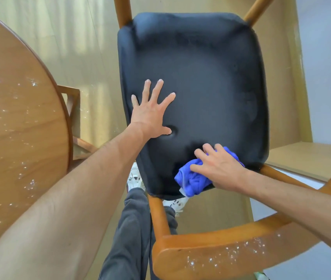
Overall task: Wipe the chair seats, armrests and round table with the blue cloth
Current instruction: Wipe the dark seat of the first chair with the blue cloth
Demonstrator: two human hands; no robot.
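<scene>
On the black chair seat (201,77), near its left edge, my left hand (150,116) lies flat with the fingers spread and straight, the palm pressing into the padding; the thumb points toward the seat's middle, and a small dimple shows in the cushion just beside its tip. It grasps nothing.

At the seat's near right corner, my right hand (219,168) lies on top of the blue cloth (192,180). The fingers are bent over the bunched fabric and hold it down against the cushion. The cloth is crumpled into a wad, with part of it spilling just past the seat's near edge, and a pale tag or hem shows at its lower side. A bit of blue also peeks out beyond my knuckles toward the seat's right edge.

The wooden armrest (221,253) curves across the bottom of the view, below my right forearm, and white specks are scattered over its top face. Wooden frame posts meet the seat at its corners.

The round table (19,128) fills the left side, its rim near the seat's left edge but apart from it. Its top carries the same white specks and droplets.

Between the table and the chair I see my grey trouser legs (132,229) and white shoes (135,178) on the floor.
</scene>
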